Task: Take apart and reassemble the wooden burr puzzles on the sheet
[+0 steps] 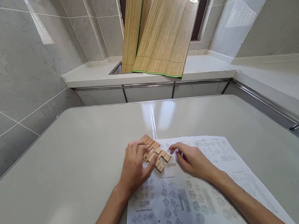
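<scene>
Several flat, notched wooden puzzle pieces lie side by side in a slanting group at the far left corner of a large printed sheet. Dark numerals mark some of them. My left hand covers their left side, with the fingers on the far pieces and the thumb against the nearer ones. Just right of the group is my right hand, fingers loosely curled and index finger reaching toward the pieces. A small gap seems to separate it from them, and I see nothing in it. Rows of line drawings cover the sheet.
The sheet rests on a pale table with a seam down its middle. Behind the table runs a white ledge, where a bamboo mat with green edging leans before the window. Grey tiled walls close in both sides.
</scene>
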Motion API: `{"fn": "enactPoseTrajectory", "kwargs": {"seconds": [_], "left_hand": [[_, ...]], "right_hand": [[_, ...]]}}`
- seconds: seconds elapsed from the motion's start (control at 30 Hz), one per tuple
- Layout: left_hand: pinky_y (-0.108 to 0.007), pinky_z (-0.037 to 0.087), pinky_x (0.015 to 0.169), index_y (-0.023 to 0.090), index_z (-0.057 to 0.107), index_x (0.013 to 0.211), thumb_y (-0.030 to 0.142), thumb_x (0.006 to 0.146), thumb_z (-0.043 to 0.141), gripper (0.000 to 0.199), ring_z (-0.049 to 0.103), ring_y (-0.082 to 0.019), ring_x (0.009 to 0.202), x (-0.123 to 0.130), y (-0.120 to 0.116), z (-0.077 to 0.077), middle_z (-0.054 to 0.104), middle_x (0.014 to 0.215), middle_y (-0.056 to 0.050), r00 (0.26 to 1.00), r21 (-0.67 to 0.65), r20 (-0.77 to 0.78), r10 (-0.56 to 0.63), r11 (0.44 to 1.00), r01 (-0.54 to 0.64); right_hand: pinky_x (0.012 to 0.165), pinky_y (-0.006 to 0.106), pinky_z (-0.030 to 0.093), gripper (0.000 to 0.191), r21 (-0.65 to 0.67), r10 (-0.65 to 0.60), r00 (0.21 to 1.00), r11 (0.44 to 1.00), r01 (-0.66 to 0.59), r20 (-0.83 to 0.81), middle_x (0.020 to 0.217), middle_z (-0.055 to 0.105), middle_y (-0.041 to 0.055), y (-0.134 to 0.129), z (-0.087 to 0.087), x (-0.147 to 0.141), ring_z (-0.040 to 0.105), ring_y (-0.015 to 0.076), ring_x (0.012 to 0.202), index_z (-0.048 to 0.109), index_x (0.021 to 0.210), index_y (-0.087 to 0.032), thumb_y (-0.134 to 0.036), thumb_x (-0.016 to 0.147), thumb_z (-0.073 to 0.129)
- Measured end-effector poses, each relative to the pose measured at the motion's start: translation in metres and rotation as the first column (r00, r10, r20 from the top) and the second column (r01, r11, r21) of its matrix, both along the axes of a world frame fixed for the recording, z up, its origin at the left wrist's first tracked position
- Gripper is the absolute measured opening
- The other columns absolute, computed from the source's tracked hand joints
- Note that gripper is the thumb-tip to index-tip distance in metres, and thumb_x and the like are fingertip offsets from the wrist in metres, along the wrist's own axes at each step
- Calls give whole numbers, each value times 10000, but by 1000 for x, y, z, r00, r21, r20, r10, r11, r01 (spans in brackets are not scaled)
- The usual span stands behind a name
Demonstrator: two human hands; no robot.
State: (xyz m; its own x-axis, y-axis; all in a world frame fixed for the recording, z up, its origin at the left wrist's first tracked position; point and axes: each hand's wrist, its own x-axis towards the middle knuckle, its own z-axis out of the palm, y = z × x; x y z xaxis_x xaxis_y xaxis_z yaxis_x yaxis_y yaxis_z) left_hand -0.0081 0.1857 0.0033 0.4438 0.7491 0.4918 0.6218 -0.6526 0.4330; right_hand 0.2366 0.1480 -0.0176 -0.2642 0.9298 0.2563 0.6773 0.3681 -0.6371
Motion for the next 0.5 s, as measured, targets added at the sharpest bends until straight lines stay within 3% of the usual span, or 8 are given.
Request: {"fn": "enactPoseTrajectory", "kwargs": {"seconds": [0.13, 0.23, 0.33, 0.5], "left_hand": [[-443, 434, 981, 227, 554, 952, 362, 988, 499, 150, 546, -257, 1080, -17, 23, -6, 614, 1068, -69, 938, -107, 175, 298, 953, -283], [-394, 474, 907, 224, 580, 934, 443, 969, 498, 237, 592, -236, 980, -31, 42, -11, 633, 1040, -61, 822, -324, 283, 494, 856, -403], [-351, 493, 847, 209, 588, 927, 475, 933, 530, 272, 617, -218, 908, -39, 59, -13, 657, 1003, -63, 784, -373, 300, 543, 823, -428], [-284, 484, 776, 208, 608, 912, 451, 898, 561, 248, 626, -185, 823, -45, 76, -12, 689, 906, -32, 796, -403, 287, 532, 821, -404]], "right_hand": [[601, 291, 404, 224, 40, -86, 995, 995, 88, -53, 868, 687, 19, 4, -4, 2, 583, 161, 626, 592, 1010, -235, -127, 956, 403], [619, 290, 418, 211, 31, -100, 991, 994, 103, -93, 875, 688, 20, 7, -7, 2, 585, 162, 650, 605, 977, -230, -131, 947, 421], [621, 285, 424, 207, 4, -102, 988, 995, 103, -119, 868, 690, 14, 9, -9, 2, 586, 163, 662, 622, 969, -230, -141, 942, 437], [621, 279, 422, 210, -9, -110, 984, 994, 109, -140, 851, 695, 2, 9, -12, 1, 591, 162, 677, 634, 943, -234, -131, 927, 451]]}}
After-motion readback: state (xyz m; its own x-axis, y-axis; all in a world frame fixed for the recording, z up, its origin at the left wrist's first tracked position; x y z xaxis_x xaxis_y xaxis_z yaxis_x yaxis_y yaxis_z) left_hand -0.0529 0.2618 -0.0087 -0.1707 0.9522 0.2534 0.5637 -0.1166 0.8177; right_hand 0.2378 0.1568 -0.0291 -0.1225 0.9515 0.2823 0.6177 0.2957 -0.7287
